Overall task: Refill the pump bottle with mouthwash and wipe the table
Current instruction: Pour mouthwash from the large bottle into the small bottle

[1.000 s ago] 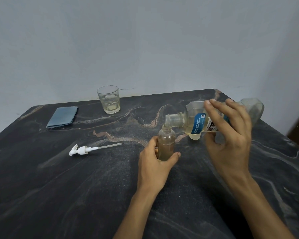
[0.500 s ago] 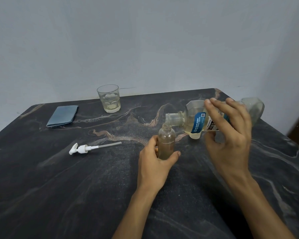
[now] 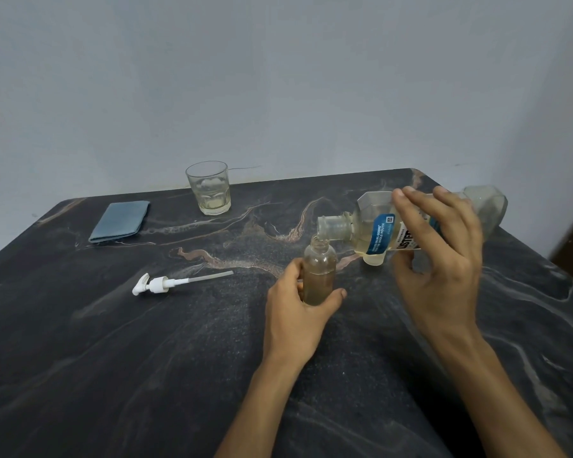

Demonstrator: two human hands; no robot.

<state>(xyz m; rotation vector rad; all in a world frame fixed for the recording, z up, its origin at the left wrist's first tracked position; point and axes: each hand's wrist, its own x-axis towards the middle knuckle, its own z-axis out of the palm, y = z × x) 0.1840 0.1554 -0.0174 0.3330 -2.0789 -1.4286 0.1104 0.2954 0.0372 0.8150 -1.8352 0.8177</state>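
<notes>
A small clear pump bottle stands upright on the dark marble table, partly filled with yellowish liquid. My left hand grips its lower body. My right hand holds a large clear mouthwash bottle with a blue label, tipped on its side, its open neck resting over the small bottle's mouth. The white pump head with its tube lies on the table to the left. A folded blue cloth lies at the back left.
A drinking glass with a little pale liquid stands near the table's back edge, by the grey wall. The table's right edge falls away just beyond the mouthwash bottle.
The mouthwash bottle's neck has dipped slightly lower onto the small bottle's mouth. Both hands stay where they were.
</notes>
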